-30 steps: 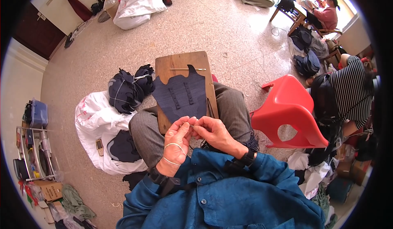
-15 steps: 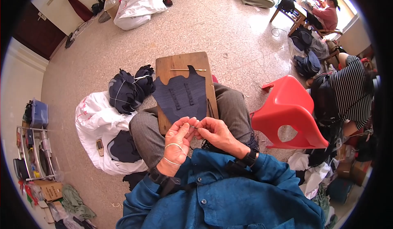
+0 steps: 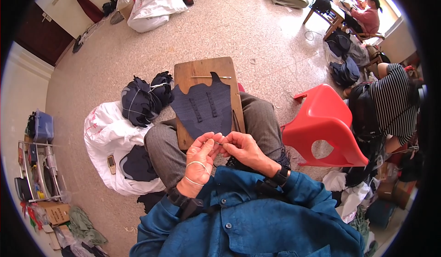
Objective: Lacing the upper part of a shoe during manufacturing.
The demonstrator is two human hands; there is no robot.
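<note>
My left hand (image 3: 200,154) and my right hand (image 3: 243,150) meet fingertip to fingertip above my lap, both pinching. Between them shows a thin dark strand (image 3: 217,142), too small to tell whether it is thread or a needle. Just beyond my fingers, a dark navy fabric piece (image 3: 206,105) with two rows of stitched tabs lies flat on a wooden board (image 3: 195,69) across my thighs. A long slim needle-like tool (image 3: 206,77) rests near the board's far end. Pale bands circle my left palm and wrist.
Left of my knee, a tied bundle of dark fabric (image 3: 142,98) and a white sack (image 3: 105,133) with a phone (image 3: 111,164) on it. A red plastic chair (image 3: 321,114) stands to my right. Beyond it a person in stripes (image 3: 397,101) bends over; another sits by a table (image 3: 328,20).
My hands stay pinched together in almost the same place. At the far right, the seated person's head and arms have shifted slightly.
</note>
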